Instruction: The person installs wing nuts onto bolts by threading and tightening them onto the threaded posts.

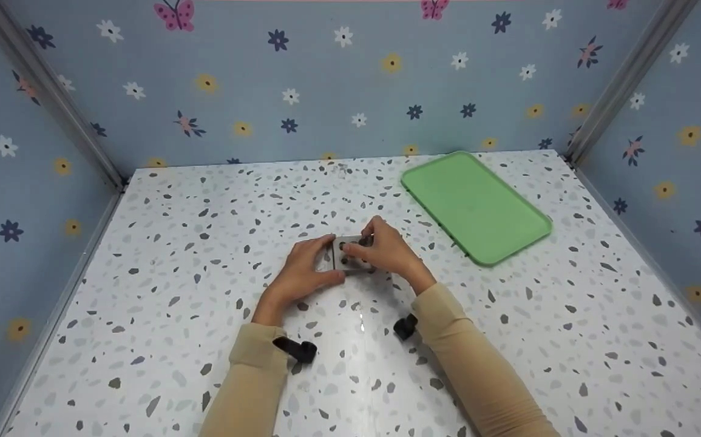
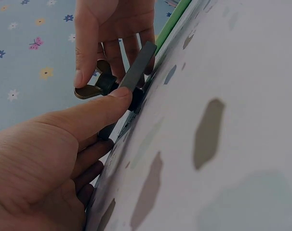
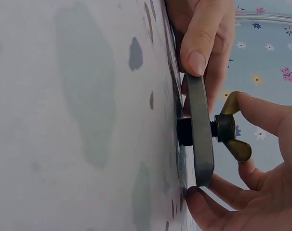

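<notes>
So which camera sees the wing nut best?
The right wrist view: the wing nut shows large, both wings clear. The left wrist view shows it smaller; in the head view it's too tiny to make out.

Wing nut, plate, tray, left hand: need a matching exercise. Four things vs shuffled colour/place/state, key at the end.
Things
1. Wing nut
2. Plate
3. Tray
4. Left hand

Descriptions
A. Green, on the table toward the far right in the head view
B. Gripping a flat grey piece
C. Brass-coloured, touched by the right hand
D. Grey, seen edge-on in both wrist views

Pairs: 1-C, 2-D, 3-A, 4-B
</notes>
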`<state>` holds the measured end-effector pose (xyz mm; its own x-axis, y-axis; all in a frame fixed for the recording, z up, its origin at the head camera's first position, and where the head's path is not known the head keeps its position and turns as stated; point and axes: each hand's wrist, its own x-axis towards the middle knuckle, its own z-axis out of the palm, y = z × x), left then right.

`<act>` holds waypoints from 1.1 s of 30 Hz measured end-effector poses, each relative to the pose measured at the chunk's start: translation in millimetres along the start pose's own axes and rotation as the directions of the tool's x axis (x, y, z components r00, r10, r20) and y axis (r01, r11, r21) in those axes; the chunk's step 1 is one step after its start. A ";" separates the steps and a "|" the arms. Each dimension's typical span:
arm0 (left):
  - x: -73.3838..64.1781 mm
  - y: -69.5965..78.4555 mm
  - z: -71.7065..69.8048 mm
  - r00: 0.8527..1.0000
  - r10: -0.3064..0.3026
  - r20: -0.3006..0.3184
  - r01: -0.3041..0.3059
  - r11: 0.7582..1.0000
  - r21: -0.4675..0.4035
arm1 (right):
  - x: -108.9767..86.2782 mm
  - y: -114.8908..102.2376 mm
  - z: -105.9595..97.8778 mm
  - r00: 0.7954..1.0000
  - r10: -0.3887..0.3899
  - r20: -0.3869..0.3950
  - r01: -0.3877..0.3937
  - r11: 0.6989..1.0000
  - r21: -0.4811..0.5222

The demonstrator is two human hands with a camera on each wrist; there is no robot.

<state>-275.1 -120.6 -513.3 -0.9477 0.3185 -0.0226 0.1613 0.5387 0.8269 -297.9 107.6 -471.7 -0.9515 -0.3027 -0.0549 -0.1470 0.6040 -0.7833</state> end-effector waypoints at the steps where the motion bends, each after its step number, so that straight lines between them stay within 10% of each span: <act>1: -0.1 0.2 0.1 1.000 -0.001 0.001 0.001 1.000 -0.002 | 0.2 -0.1 0.3 1.000 0.004 -0.005 -0.004 1.000 -0.003; 24: -0.1 0.2 0.7 1.000 -0.024 0.006 0.023 1.000 0.011 | -1.2 3.7 -9.7 0.995 -0.055 0.082 0.054 0.998 0.022; 33: 0.4 -0.5 0.7 1.000 -0.019 0.001 0.019 1.000 0.008 | 1.7 6.9 -22.8 0.966 -0.210 0.151 0.211 0.977 0.015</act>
<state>-275.3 -120.2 -514.1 -0.9503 0.3088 -0.0392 0.1451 0.5508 0.8219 -306.7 128.1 -463.1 -0.8475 -0.5305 0.0185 -0.3399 0.5155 -0.7866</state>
